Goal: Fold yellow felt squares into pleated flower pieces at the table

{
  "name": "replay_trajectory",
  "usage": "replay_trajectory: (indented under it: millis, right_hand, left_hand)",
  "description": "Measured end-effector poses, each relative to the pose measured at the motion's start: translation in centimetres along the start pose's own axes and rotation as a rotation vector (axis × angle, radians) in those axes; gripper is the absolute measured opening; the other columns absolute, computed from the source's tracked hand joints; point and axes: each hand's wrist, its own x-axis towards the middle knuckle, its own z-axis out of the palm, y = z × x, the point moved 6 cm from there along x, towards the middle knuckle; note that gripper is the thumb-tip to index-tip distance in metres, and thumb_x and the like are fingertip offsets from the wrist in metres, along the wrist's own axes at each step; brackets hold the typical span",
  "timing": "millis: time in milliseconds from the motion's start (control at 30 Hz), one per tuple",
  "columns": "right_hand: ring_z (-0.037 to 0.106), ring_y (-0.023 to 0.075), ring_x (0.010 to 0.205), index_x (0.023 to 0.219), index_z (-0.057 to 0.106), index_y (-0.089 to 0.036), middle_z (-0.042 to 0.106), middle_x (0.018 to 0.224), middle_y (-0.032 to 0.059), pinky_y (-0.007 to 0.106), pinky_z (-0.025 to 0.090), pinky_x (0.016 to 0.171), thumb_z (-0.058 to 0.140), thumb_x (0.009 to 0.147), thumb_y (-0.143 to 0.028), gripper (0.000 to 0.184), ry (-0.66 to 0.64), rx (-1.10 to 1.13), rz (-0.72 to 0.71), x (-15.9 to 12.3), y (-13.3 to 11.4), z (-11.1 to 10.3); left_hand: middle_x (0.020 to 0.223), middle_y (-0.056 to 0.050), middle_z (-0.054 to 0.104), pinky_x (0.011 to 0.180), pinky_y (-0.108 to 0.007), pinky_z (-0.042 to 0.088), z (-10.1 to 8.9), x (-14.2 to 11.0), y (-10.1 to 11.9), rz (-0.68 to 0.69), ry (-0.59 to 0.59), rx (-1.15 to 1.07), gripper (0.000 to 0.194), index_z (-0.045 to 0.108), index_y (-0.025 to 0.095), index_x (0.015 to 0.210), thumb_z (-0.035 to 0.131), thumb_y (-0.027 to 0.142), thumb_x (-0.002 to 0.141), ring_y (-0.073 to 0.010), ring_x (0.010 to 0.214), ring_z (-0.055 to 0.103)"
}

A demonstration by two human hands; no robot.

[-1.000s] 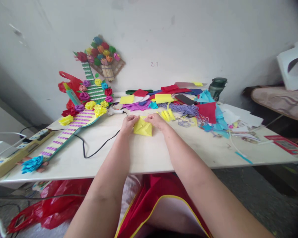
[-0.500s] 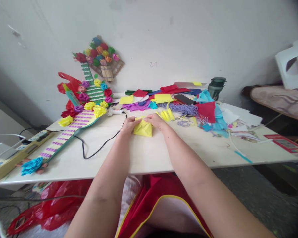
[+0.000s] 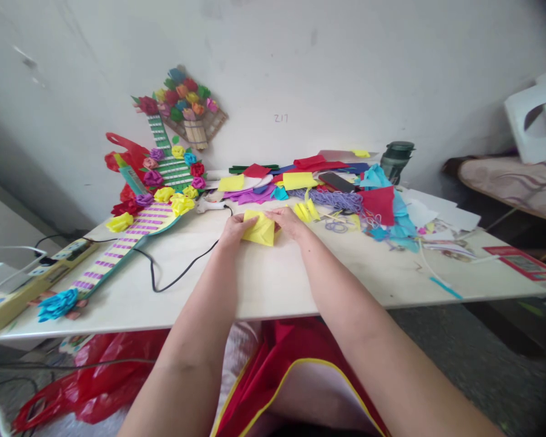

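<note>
A small square of yellow crepe paper point(image 3: 260, 232), creased across its face, is held between both hands just above the table. My left hand point(image 3: 235, 229) pinches its left edge, thumb in front and the other fingers behind. On the opposite side my right hand point(image 3: 286, 220) grips the upper right edge, its fingertips partly behind the paper. Curled yellow paper strips point(image 3: 306, 210) lie just beyond my right hand. A white glue gun point(image 3: 210, 206) with a black cord rests behind my left hand.
Paper-flower-covered guitar shape point(image 3: 139, 226) stands at left, beside a power strip point(image 3: 40, 279). Along the back lie coloured papers point(image 3: 299, 180), purple yarn point(image 3: 332, 199) and a dark phone point(image 3: 338, 182). A green bottle point(image 3: 397, 161) stands back right. A red plastic bag point(image 3: 104, 370) lies below the table.
The yellow paper has shifted slightly left and turned, with its lower edge raised a little. My left hand stays pinched on it; the right fingers have moved behind its edge.
</note>
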Motion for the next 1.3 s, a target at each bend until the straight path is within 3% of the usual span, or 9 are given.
replay_trajectory:
  millis: [333, 800, 933, 1100, 1167, 1300]
  right_hand:
    - [0.053, 0.0103, 0.047, 0.06, 0.061, -0.015, 0.058, 0.05, -0.001, 0.021, 0.042, 0.046, 0.07, 0.073, -0.033, 0.024, 0.056, -0.017, 0.03, 0.1, 0.0, -0.1]
    - [0.054, 0.0107, 0.047, 0.067, 0.06, -0.014, 0.06, 0.054, 0.0, 0.022, 0.044, 0.045, 0.065, 0.077, -0.034, 0.023, 0.07, 0.068, 0.023, 0.4, 0.5, -0.4]
    - [0.054, 0.0095, 0.047, 0.065, 0.061, -0.014, 0.061, 0.055, -0.0014, 0.02, 0.044, 0.045, 0.067, 0.072, -0.017, 0.01, 0.11, 0.025, 0.037, 0.4, 0.4, -0.5]
    - [0.053, 0.0085, 0.044, 0.062, 0.058, -0.014, 0.059, 0.05, -0.0031, 0.018, 0.043, 0.043, 0.064, 0.074, -0.013, 0.013, 0.171, 0.043, 0.06, 0.3, 0.2, -0.8]
    - [0.054, 0.0086, 0.044, 0.063, 0.058, -0.014, 0.059, 0.05, -0.0031, 0.018, 0.043, 0.043, 0.063, 0.075, -0.013, 0.013, 0.174, 0.053, 0.065, 0.2, 0.2, -0.8]
    - [0.055, 0.009, 0.045, 0.064, 0.059, -0.014, 0.06, 0.052, -0.0028, 0.019, 0.044, 0.044, 0.061, 0.076, -0.012, 0.013, 0.181, 0.066, 0.07, 0.0, 0.1, -0.8]
  left_hand:
    - [0.067, -0.005, 0.068, 0.059, -0.029, 0.051, -0.1, 0.0, 0.2, 0.03, 0.032, -0.026, 0.042, 0.067, 0.014, 0.076, 0.084, 0.04, 0.048, -0.0226, 0.069, 0.067]
    - [0.073, -0.005, 0.07, 0.064, -0.032, 0.053, 0.3, -0.1, 0.9, 0.088, 0.03, -0.047, 0.062, 0.061, 0.013, 0.095, 0.087, 0.032, 0.042, -0.023, 0.07, 0.068]
    - [0.071, -0.005, 0.07, 0.066, -0.033, 0.053, 0.4, -0.2, 1.0, 0.087, 0.022, -0.035, 0.077, 0.058, 0.012, 0.114, 0.086, 0.031, 0.045, -0.0227, 0.068, 0.068]
    - [0.078, -0.004, 0.072, 0.069, -0.032, 0.052, 0.7, -0.6, 1.7, 0.128, -0.023, -0.034, 0.099, 0.039, 0.018, 0.14, 0.084, 0.029, 0.052, -0.0206, 0.071, 0.068]
    - [0.083, -0.004, 0.072, 0.07, -0.031, 0.051, 0.8, -0.6, 1.7, 0.123, -0.038, -0.039, 0.097, 0.041, 0.019, 0.14, 0.083, 0.028, 0.053, -0.0197, 0.073, 0.067]
    - [0.087, -0.005, 0.072, 0.067, -0.028, 0.05, 0.4, -0.3, 1.2, 0.092, 0.002, -0.03, 0.075, 0.061, 0.016, 0.123, 0.082, 0.027, 0.051, -0.0173, 0.073, 0.065]
